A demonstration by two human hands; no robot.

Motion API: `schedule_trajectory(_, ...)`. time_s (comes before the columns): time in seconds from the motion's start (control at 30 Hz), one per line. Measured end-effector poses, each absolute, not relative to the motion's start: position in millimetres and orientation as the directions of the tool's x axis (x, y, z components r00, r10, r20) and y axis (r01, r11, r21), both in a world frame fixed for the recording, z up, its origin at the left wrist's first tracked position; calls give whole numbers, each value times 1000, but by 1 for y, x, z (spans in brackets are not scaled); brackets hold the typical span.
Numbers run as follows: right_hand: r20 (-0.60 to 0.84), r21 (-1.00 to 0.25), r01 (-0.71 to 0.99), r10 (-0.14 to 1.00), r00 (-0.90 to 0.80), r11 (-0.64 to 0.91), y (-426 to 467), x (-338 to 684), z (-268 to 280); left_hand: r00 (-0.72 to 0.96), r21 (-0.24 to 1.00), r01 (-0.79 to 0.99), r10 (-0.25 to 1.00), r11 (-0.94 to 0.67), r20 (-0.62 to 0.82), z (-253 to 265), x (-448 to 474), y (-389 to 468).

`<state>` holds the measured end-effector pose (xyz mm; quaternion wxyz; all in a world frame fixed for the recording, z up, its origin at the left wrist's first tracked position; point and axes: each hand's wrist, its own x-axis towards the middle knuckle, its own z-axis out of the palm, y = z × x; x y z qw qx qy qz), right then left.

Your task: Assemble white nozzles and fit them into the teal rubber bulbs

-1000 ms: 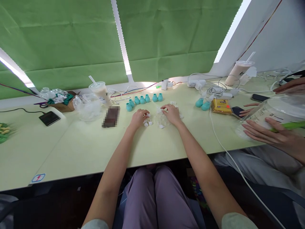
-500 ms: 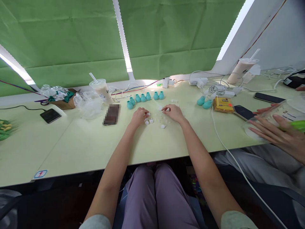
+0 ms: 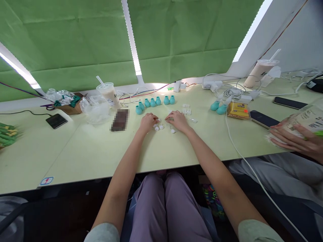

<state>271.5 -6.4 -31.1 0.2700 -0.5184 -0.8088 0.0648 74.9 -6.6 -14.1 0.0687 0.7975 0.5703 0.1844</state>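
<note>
White pieces (image 3: 156, 128) partly behind left hand (image 3: 148, 122)

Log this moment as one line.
left hand: by small white pieces, grip unclear; right hand: near clear pieces, grip unclear; beyond hands: teal bulb-shaped pieces; rightward: yellow packet

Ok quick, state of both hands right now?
Left hand: curled beside small white caps; grip can't be told.
Right hand: curled near clear plastic pieces; grip can't be told.

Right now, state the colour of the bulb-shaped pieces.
The bulb-shaped pieces are turquoise, in the head view.
</note>
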Motion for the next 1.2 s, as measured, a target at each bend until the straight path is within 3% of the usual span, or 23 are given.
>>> schedule_trajectory(0.17,385,-383,814,876,-289,437,-6,270,-31,274,403,842,927,-359,255,-19,79,-5)
schedule_trajectory(0.27,400,-470,776,885,-237,420,-5,272,-27,284,505,756,904,-416,319,-16,83,-5)
schedule_trajectory(0.37,453,-583,686,875,-171,436,-5,274,-22,228,581,634,841,-510,491,-5,90,-12)
schedule_trajectory(0.53,506,-611,648,854,-124,456,-4,276,-18,-26,504,601,615,-620,788,12,107,-35)
schedule_trajectory(0.77,418,-410,793,866,-274,450,-6,272,-27,-94,366,610,395,-702,914,11,115,-47)
schedule_trajectory(0.9,374,-426,792,883,-285,436,-5,275,-26,-93,389,633,433,-669,896,12,112,-43)
schedule_trajectory(1.03,369,-577,723,911,-184,380,-5,289,-17,-58,462,672,581,-579,812,9,103,-33)
schedule_trajectory(1.2,116,-653,693,944,-309,307,-9,305,-11,20,556,683,774,-473,632,-2,89,-16)
